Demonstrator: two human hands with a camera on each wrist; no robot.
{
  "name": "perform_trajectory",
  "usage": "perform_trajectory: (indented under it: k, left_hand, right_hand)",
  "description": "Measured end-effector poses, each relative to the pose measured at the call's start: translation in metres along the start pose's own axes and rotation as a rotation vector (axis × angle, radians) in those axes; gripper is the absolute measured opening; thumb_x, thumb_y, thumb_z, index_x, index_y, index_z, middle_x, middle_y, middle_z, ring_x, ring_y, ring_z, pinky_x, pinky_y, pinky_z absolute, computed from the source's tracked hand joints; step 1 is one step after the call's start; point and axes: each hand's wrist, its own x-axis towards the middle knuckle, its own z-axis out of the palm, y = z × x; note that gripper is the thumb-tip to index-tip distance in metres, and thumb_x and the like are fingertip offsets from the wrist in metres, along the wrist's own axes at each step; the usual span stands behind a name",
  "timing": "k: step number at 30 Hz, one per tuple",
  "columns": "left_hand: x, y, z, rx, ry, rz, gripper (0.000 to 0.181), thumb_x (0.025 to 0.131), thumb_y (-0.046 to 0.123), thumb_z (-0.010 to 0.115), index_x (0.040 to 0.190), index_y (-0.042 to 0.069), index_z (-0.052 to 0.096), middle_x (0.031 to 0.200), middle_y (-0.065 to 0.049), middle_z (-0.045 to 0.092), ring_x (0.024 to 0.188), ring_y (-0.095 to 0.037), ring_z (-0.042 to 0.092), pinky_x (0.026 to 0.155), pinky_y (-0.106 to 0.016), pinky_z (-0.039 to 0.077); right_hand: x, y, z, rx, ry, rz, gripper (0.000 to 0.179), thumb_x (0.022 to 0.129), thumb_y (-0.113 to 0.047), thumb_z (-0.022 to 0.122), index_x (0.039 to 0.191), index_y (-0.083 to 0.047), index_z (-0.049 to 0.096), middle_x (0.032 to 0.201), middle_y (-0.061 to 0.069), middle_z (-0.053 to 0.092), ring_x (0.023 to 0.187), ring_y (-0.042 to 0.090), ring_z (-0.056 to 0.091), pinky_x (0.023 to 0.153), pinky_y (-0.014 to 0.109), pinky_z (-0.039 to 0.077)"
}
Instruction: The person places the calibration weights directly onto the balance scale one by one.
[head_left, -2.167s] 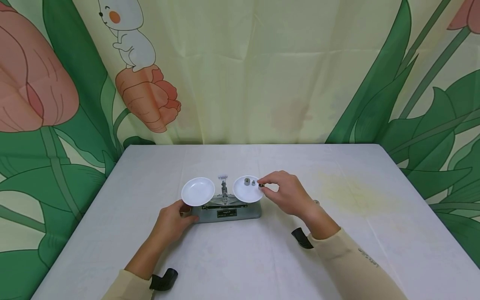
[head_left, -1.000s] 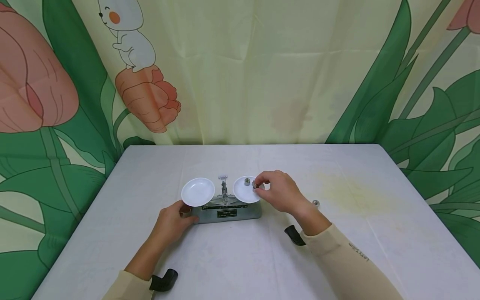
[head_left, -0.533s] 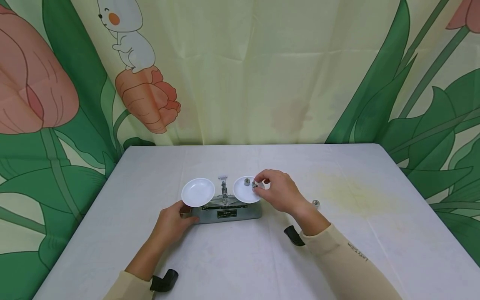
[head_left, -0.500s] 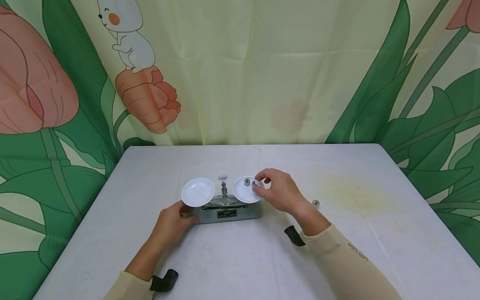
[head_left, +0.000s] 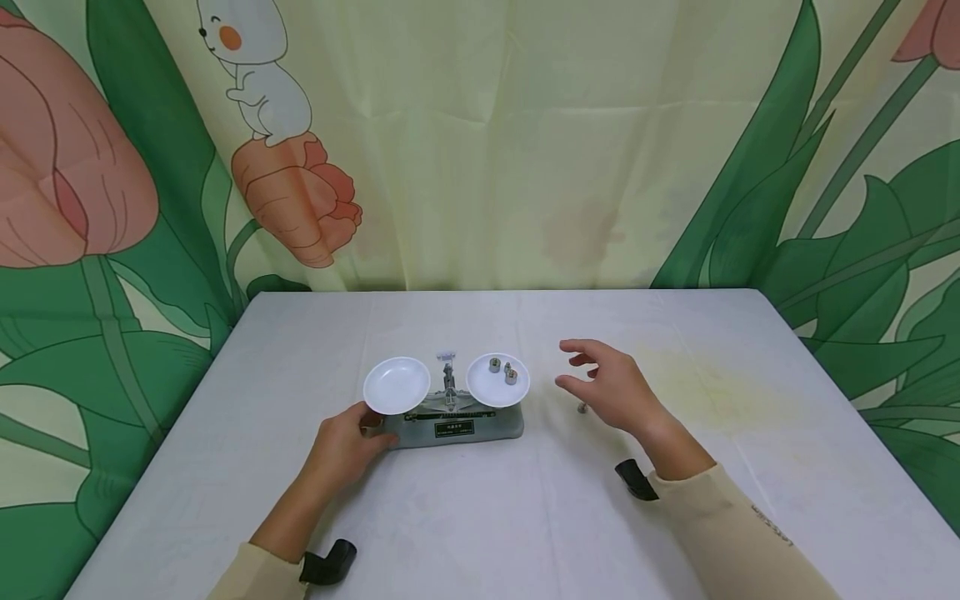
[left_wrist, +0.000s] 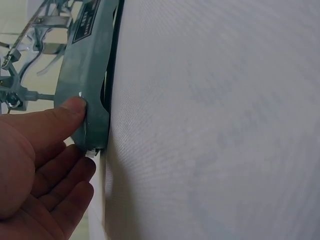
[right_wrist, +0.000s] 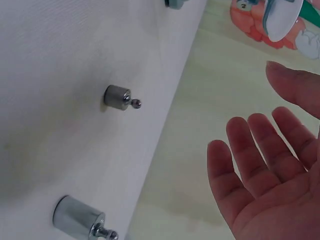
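A grey-green balance scale (head_left: 456, 427) stands on the table with two white pans. My left hand (head_left: 343, 446) holds the left end of its base, the thumb (left_wrist: 70, 117) on the front face and the fingers around the end. Three small metal weights (head_left: 495, 365) sit on the right pan (head_left: 483, 396); the left pan (head_left: 396, 385) is bare. My right hand (head_left: 611, 387) is right of the scale with fingers spread and nothing in them. In the right wrist view, a smaller weight (right_wrist: 117, 97) and a larger weight (right_wrist: 78, 218) stand on the table close to that hand.
A white cloth covers the table (head_left: 465, 517). Behind it hangs a curtain (head_left: 480, 167) printed with tulips, leaves and a white cartoon animal. A black strap piece (head_left: 330, 562) shows at the left wrist, another (head_left: 636, 480) at the right.
My right hand has carried a weight onto the right pan, let go of it and drawn back to the right. My left hand stays on the scale's base.
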Motion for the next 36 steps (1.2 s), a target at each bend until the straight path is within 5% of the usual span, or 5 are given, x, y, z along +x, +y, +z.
perform_trajectory:
  k: [8,36]
  left_hand:
    - [-0.001,0.0,-0.001,-0.006,-0.003,0.0,0.046,0.08,0.011,0.083,0.12,-0.001,0.065,0.111,-0.015,0.071,0.108,-0.035,0.065,0.092,-0.053,0.052]
    - [-0.001,0.0,-0.003,-0.021,-0.002,0.02,0.046,0.08,0.01,0.083,0.121,-0.001,0.065,0.112,-0.016,0.071,0.108,-0.035,0.065,0.092,-0.054,0.052]
  right_hand:
    - [-0.009,0.022,-0.002,-0.075,-0.156,0.089,0.038,0.091,-0.008,0.069,0.127,-0.001,0.062,0.119,0.016,0.066,0.104,0.032,0.063,0.088,0.047,0.053]
    - [-0.011,0.038,0.019,-0.204,-0.174,0.1,0.012,0.087,0.0,0.068,0.098,-0.004,0.066,0.086,0.002,0.063,0.083,0.018,0.059,0.079,0.038,0.051]
